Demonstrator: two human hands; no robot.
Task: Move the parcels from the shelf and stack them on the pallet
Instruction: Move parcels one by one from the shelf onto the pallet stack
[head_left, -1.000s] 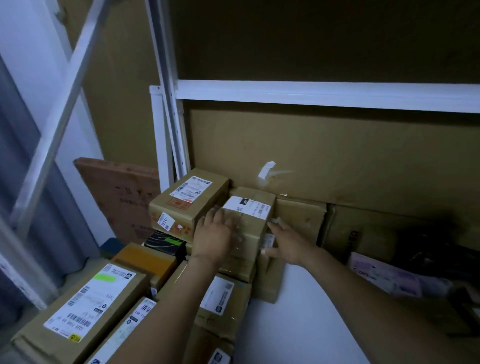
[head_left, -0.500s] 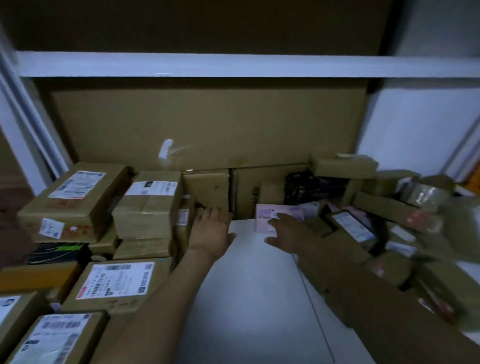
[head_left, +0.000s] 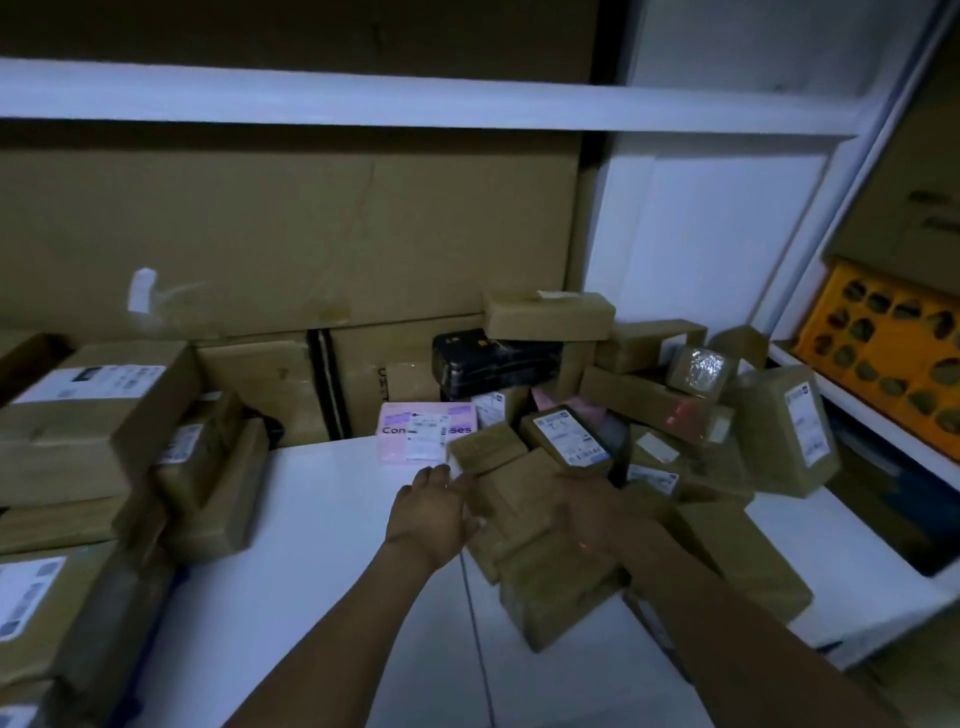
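where left hand (head_left: 431, 512) reaches, parcels (head_left: 519, 499) crowd (pink box (head_left: 426, 431) behind).

Head cam, looks fwd/down, close over shelf (head_left: 322, 545).

Bare left forearm (head_left: 337, 618) and left grip (head_left: 431, 512); bare right forearm (head_left: 727, 613) and right grip (head_left: 592, 512).

The right hand (head_left: 589, 506), at centre right, is blurred on the brown parcel heap (head_left: 545, 571), so how its fingers lie cannot be told. The fingertips of the left hand (head_left: 431, 514) blur into a small brown parcel (head_left: 485, 457). A white label (head_left: 427, 439) hides the middle of the print on the pink parcel (head_left: 389, 447). Label text is too small to read. The left edge cuts off the stacked parcels (head_left: 36, 597), and the right edge cuts the yellow crate (head_left: 883, 353).
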